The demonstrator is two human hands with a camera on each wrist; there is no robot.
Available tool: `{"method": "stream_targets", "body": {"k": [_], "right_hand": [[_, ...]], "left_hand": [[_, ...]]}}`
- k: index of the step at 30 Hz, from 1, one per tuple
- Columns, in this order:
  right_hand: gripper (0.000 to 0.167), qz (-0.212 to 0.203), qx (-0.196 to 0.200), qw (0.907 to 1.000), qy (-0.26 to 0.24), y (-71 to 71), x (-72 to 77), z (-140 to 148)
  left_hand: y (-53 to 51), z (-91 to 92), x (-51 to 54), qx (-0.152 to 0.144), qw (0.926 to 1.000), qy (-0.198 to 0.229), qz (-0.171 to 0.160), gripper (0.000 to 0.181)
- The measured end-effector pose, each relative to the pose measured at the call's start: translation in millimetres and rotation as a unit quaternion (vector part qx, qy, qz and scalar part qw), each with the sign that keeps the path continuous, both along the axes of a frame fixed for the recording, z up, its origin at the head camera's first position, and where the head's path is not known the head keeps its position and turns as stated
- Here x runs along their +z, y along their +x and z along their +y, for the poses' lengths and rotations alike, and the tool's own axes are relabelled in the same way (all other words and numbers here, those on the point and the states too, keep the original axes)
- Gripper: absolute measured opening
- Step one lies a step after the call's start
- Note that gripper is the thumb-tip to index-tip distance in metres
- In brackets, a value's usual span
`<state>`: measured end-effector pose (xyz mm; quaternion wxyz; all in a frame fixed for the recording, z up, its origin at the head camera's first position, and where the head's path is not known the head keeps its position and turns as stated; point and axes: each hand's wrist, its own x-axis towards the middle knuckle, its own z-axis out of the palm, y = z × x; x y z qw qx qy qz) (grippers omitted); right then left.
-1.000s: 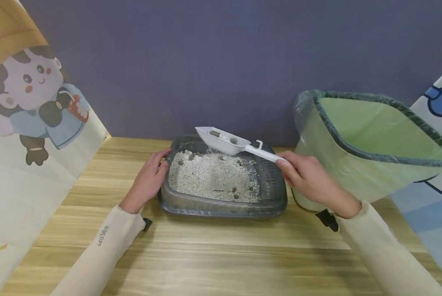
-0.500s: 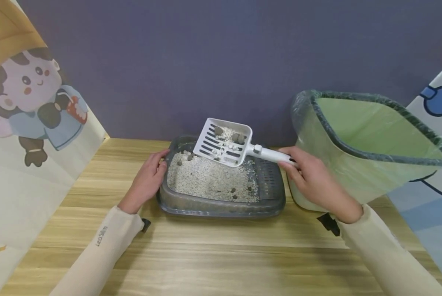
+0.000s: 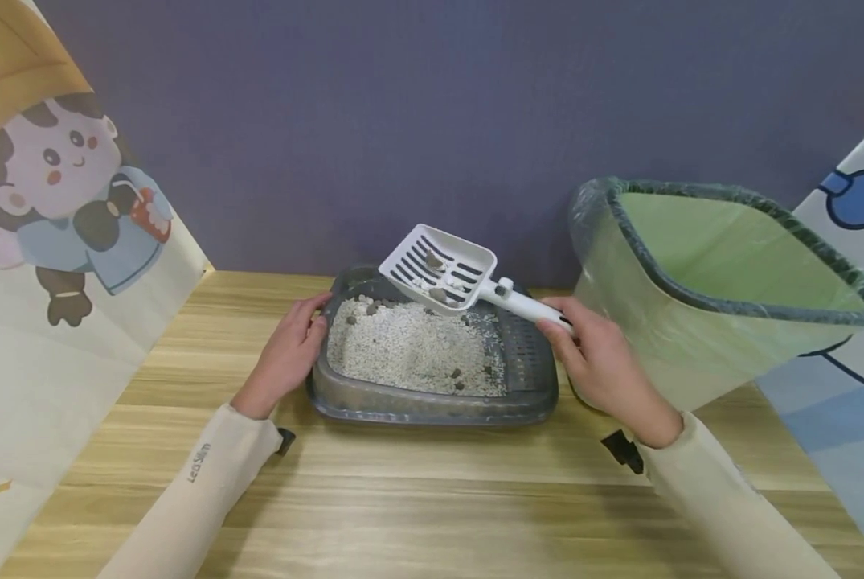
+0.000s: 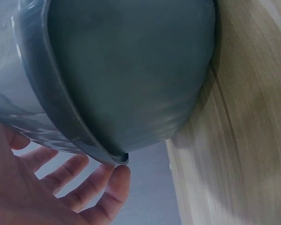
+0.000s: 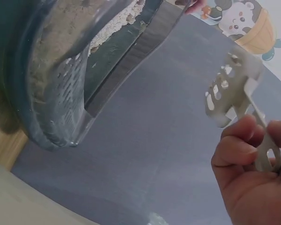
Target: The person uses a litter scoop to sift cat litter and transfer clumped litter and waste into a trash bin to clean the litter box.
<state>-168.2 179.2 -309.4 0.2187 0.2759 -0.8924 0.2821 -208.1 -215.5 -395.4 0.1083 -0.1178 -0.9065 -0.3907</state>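
Observation:
A grey litter tray [image 3: 432, 408] with pale granules [image 3: 417, 346] and several dark clumps stands on the table. My left hand [image 3: 283, 354] holds its left rim; in the left wrist view, this hand's bent fingers [image 4: 75, 171] meet the lip of the tray [image 4: 61, 103]. My right hand [image 3: 608, 366] grips the handle of a white slotted scoop [image 3: 522, 304], raised over the back of the tray. Two dark clumps [image 3: 437, 295] and some granules lie in the scoop. In the right wrist view the scoop [image 5: 234, 89] is blurred, its handle pinched by my right hand [image 5: 257, 173].
A pale green bin [image 3: 641, 338] with a clear plastic liner over its rim stands right of the tray, its mouth facing up. Behind the tray rises a dark blue-grey wall [image 3: 374, 129]. Wooden table top [image 3: 417, 498] extends in front of the tray.
The scoop has turned from a side-on tilt to show its slotted bed, then tipped slightly again. Granules in it are fewer than half a second ago. My left hand stays at the rim.

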Motion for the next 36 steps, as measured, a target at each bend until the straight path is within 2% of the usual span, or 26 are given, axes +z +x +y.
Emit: {"method": "stream_targets", "body": {"k": [4, 9, 14, 19, 22, 26, 28, 31, 33, 36], "right_hand": [[0.020, 0.028, 0.003, 0.9995, -0.013, 4.8, 10.5, 0.6], [0.020, 0.074, 0.011, 0.9971, -0.008, 11.2, 35.4, 4.6], [0.022, 0.123, -0.012, 0.9923, 0.011, 14.3, 61.6, 14.7], [0.020, 0.140, -0.068, 0.9877, 0.016, 18.3, 87.0, 30.4], [0.023, 0.127, -0.120, 0.9845, 0.018, 23.9, 102.1, 41.4], [0.031, 0.087, -0.192, 0.9775, -0.009, 29.3, 116.9, 62.9], [0.029, 0.078, -0.210, 0.9733, -0.050, 28.9, 118.1, 78.0], [0.030, 0.061, -0.258, 0.9613, -0.075, 29.9, 112.7, 103.5], [0.031, 0.068, -0.278, 0.9542, -0.087, 30.7, 103.1, 121.3], [0.036, 0.055, -0.316, 0.9433, -0.086, 35.1, 87.2, 144.6]], "left_hand": [[0.3, 0.2, 0.0, 0.001, 1.0000, 0.001, -0.002, 0.045], [1.1, -0.7, -0.7, 0.005, 1.0000, -0.001, -0.005, 0.045], [1.7, -2.6, -2.2, 0.008, 1.0000, 0.001, -0.005, 0.045], [1.5, -3.4, -3.6, 0.009, 1.0000, 0.000, 0.001, 0.045], [1.6, -3.9, -4.2, 0.009, 1.0000, -0.001, 0.000, 0.045], [1.7, -5.6, -5.8, 0.009, 0.9999, -0.004, -0.001, 0.045], [2.1, -5.6, -6.2, 0.011, 0.9999, -0.004, -0.001, 0.045], [2.4, -5.1, -6.4, 0.011, 0.9999, -0.003, 0.000, 0.045], [2.4, -4.1, -6.2, 0.009, 1.0000, -0.003, -0.001, 0.045], [1.8, -2.5, -5.3, 0.003, 1.0000, -0.005, -0.003, 0.046]]}}
